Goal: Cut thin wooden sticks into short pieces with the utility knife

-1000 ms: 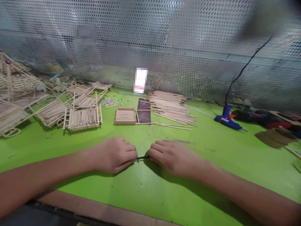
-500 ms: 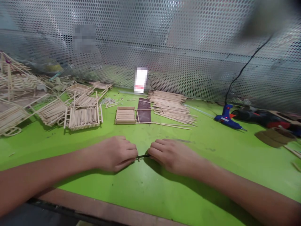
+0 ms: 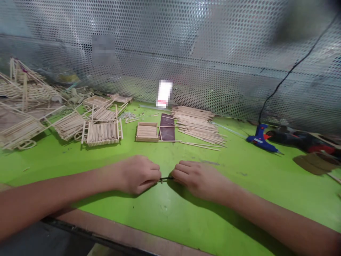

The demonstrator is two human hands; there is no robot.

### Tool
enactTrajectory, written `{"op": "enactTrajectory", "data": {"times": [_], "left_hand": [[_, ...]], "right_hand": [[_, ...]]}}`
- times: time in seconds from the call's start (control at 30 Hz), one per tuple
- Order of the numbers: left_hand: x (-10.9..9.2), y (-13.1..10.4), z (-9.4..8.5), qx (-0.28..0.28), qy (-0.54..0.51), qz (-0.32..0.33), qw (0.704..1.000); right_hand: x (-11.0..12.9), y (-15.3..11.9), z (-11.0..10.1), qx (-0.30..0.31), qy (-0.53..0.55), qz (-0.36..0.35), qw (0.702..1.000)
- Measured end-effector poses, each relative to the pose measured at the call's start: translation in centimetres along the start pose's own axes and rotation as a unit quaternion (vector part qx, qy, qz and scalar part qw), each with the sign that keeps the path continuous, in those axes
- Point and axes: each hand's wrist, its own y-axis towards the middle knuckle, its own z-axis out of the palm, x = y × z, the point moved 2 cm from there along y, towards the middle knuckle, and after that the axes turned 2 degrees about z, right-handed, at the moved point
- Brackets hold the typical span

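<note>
My left hand and my right hand rest low over the green table, a short gap between them. A thin dark tool spans that gap, and the curled fingers of my right hand grip its right end. Closed fingertips of my left hand meet its other end, where a tiny bit of stick shows; what exactly they pinch is hidden. Beyond the hands lies a small stick tray with thin sticks reaching from its right side over a dark brown strip.
A pile of loose sticks lies behind. Several stick-built carts crowd the left. At right are a blue glue gun with a black cord and a brown roll. A perforated metal screen closes the back.
The whole view has shifted, so things appear slightly further right and lower. Both hands keep nearly the same pose around the dark tool.
</note>
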Motion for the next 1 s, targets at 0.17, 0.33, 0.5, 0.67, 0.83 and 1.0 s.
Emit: {"op": "enactTrajectory", "data": {"times": [0.17,0.33,0.5,0.67,0.83,1.0], "left_hand": [[0.1,-0.3,-0.1,-0.017,-0.012,0.003,1.000],[0.0,-1.1,-0.7,-0.030,-0.022,0.011,0.999],[-0.1,-1.7,-1.1,-0.030,0.016,0.017,0.999],[-0.2,-1.7,-1.2,-0.033,0.054,-0.025,0.998],[0.1,-1.6,-1.1,-0.047,0.035,-0.093,0.994],[0.8,-1.7,-0.8,-0.032,-0.059,-0.091,0.994]], "right_hand": [[0.0,0.2,0.2,0.005,0.001,0.001,1.000],[0.5,0.9,0.3,0.009,0.006,-0.006,1.000],[0.9,1.4,0.3,0.011,-0.001,-0.011,1.000],[1.1,1.3,0.3,0.020,-0.023,-0.001,1.000],[1.2,1.2,0.6,0.013,-0.052,0.074,0.996],[1.3,1.6,1.0,0.010,-0.063,0.074,0.995]]}}
